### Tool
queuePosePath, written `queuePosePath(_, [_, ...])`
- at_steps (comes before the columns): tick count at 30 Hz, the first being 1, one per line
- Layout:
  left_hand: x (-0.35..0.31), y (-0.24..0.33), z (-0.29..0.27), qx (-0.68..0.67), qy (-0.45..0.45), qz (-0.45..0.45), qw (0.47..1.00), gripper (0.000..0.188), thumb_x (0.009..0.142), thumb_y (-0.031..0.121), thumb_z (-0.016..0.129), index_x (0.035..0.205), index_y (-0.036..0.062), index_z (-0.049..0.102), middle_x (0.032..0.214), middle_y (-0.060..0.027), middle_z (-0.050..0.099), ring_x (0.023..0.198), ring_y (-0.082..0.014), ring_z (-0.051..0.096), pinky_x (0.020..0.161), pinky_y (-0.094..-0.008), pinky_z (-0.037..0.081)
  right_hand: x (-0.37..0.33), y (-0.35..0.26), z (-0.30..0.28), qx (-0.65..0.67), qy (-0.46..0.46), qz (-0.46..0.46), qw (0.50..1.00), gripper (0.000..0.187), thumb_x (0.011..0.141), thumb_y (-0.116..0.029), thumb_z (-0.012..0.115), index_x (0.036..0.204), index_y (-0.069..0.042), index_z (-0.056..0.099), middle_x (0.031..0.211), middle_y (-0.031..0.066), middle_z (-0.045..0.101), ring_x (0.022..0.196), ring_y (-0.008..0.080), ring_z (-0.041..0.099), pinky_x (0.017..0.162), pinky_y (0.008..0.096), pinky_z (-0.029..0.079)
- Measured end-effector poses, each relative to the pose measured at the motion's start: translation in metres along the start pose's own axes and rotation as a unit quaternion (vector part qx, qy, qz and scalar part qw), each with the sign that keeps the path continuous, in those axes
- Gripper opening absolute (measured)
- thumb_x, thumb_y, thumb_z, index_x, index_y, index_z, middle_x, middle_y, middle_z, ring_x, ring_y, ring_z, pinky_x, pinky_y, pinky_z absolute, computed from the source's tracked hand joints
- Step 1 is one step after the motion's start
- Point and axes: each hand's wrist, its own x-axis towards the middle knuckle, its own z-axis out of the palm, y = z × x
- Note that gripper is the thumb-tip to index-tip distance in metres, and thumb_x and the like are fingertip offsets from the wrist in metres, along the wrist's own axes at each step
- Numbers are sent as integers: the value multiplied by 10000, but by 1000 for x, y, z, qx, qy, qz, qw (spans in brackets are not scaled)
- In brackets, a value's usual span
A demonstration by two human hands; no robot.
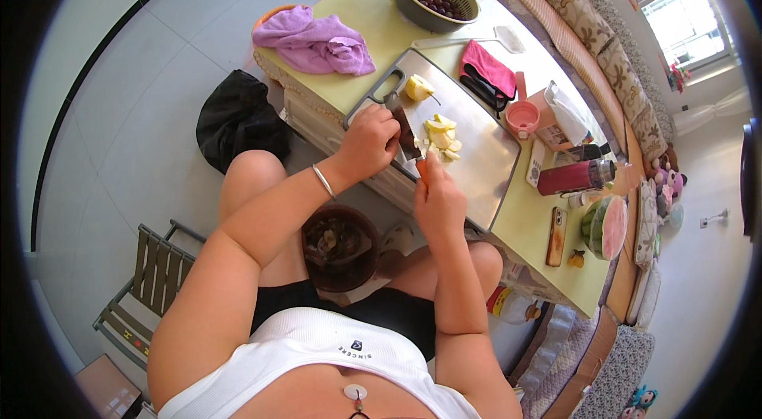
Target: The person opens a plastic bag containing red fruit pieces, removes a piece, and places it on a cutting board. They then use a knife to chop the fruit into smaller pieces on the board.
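Knife (407, 136) gripped by its orange handle in our right hand (441, 201); broad dark blade over the metal cutting board (486, 173). Long axis slanting: handle end near us at the right hand, blade running away and leftward to our left hand (371, 141). Left fingers curled in beside the blade's far part; whether they press on it or hold something, we cannot tell. Pale pear slices (443, 133) heaped just beyond the right hand, on the blade's right. Larger pear piece (417, 87) beyond the left hand, its stem pointing rightward and slightly back toward us. Board lies on the yellow-green surface (516, 254). Farther beyond the left hand, we note a purple cloth (315, 42); well right of the right hand, a phone (557, 236) and cut watermelon (605, 228). Below both hands, a dark bowl (341, 281) with scraps.
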Motion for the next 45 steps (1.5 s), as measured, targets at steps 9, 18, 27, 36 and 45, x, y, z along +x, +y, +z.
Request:
queuePosePath(9, [-1,-5,0,1,-1,13,1000,135,689,-10,700,741,52,592,791,-105,563,832,-330,555,733,-441,474,4,5,14,69,41,33,996,456,929,-107,595,1379,-59,534,1043,206,692,867,399,691,732,443,556])
queuePosePath(18, [4,-5,-8,-43,-33,-5,999,135,720,39,721,849,50,686,817,-82,605,863,-302,593,780,-412,491,8,14,-13,246,89,81,962,474,881,-2,662,1348,-25,582,1091,183,704,954,256,707,844,336,540])
queuePosePath(27, [0,-5,-1,-9,-20,1,1000,88,711,87,757,765,65,691,790,-58,604,842,-275,593,786,-417,491,13,9,-9,82,140,-12,987,514,831,-25,689,1335,-105,628,1028,138,707,869,331,698,748,388,562])
queuePosePath(36, [4,-8,-9,-31,-41,7,999,106,710,77,750,797,49,697,789,-80,617,856,-296,598,797,-415,483,11,18,-4,176,138,18,975,527,847,-46,695,1363,-117,614,1040,168,705,876,328,703,754,383,560])
queuePosePath(45, [3,0,-8,-15,-41,-38,998,124,713,98,775,799,66,691,819,-84,624,876,-296,596,791,-420,478,4,18,-14,188,13,68,980,510,903,-115,687,1401,-114,577,1050,168,710,906,322,702,803,396,545])
